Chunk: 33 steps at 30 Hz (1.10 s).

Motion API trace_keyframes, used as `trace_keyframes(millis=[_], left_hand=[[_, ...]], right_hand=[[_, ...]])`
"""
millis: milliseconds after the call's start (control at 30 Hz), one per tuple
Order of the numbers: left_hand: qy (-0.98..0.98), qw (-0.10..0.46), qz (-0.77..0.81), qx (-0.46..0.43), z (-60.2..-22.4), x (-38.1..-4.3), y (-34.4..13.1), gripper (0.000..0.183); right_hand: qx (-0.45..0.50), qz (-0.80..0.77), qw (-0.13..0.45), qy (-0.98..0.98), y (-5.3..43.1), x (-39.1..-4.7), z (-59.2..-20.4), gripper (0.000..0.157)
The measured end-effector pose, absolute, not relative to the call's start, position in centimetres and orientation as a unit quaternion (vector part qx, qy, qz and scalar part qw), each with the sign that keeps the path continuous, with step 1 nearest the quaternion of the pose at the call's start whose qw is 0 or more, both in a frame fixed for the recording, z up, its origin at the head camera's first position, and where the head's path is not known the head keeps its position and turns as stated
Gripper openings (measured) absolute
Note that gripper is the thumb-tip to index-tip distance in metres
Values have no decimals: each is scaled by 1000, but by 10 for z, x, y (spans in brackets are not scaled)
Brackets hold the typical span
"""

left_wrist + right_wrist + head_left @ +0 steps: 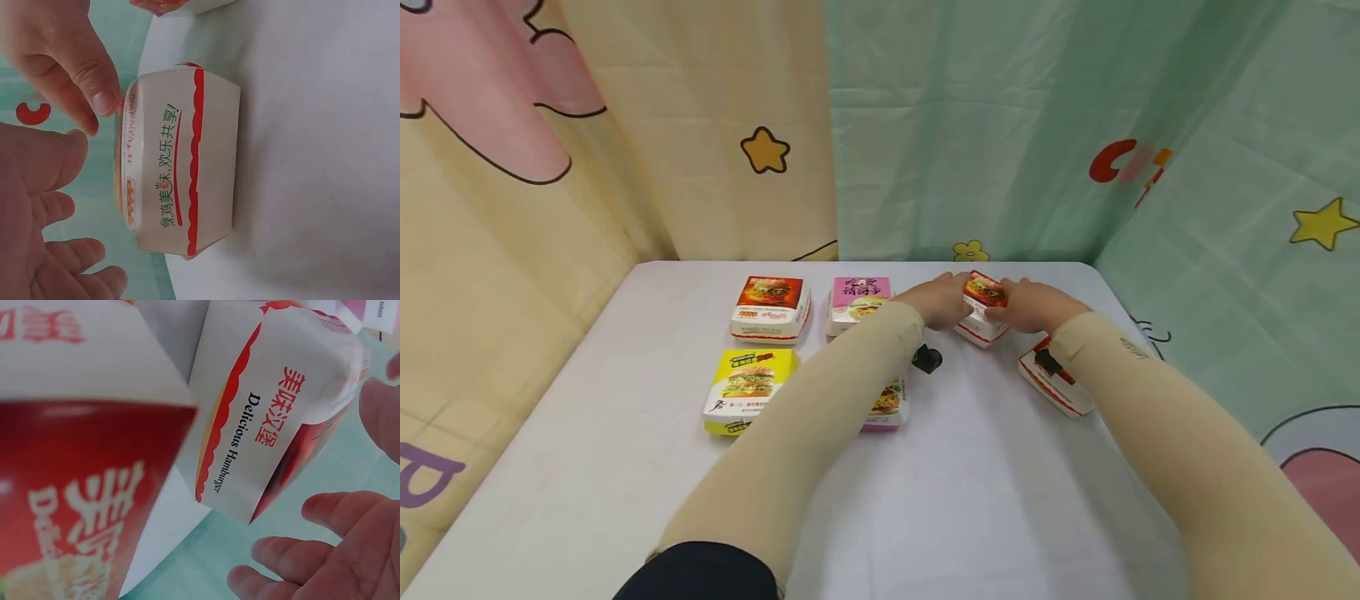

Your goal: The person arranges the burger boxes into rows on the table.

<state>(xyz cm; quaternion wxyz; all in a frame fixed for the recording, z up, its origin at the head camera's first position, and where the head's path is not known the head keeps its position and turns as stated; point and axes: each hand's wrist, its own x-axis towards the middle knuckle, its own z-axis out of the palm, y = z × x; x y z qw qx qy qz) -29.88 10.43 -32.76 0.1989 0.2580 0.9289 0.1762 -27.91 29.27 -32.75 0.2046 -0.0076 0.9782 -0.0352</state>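
Both hands are in on a red-and-white hamburger box (980, 321), out at one o'clock on the white table (955, 500), left hand (936, 300) on its nine o'clock side, right hand (1037, 305) on its three! Look at the left: fingers (53, 206) spread and loose by the lid, no grip showing. The right is relaxed too, its thumb (103, 100) right at the lid's edge in the left wrist view, its other fingers uncurled; whether that thumb presses or merely brushes, I can't tell. That two-sided placing probably lets the hands steady the carton without squeezing its thin card walls. And the carton is upright, burger picture uppermost, turned askew to the table's edge; whether its base bears fully on the cloth, I can't say. At four o'clock from it, a second red-and-white carton (1051, 389) sits angled, partly behind the right wrist. Across at nine o'clock, the pink-topped burger box (859, 300), with another red-topped burger box (771, 308) beyond it; yellow burger box (748, 392) at six o'clock from that one, a pink-based box (886, 408) beside it, half hidden by the left sleeve (820, 417). Near-square spacing there, likely to keep every lid readable!
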Motion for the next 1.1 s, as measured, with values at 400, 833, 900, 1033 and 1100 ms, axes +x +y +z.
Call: trace_keyframes(millis=[400,833,900,1033,1100], left_hand=[[925,219,164,265,-348,-304,99,68],[921,229,168,267,-357,-310,103,66],[920,231,175,262,-359,-311,103,67],[922,236,184,246,-362,-312,104,68],[922,237,185,244,-363,-312,105,68]], right_hand=[[-20,-9,223,974,285,-281,-332,82],[-24,-9,237,971,286,-278,-334,83],[-25,-8,236,971,287,-278,-334,83],[-24,-9,234,972,287,-278,-335,84],[-23,-10,236,971,288,-278,-335,84]])
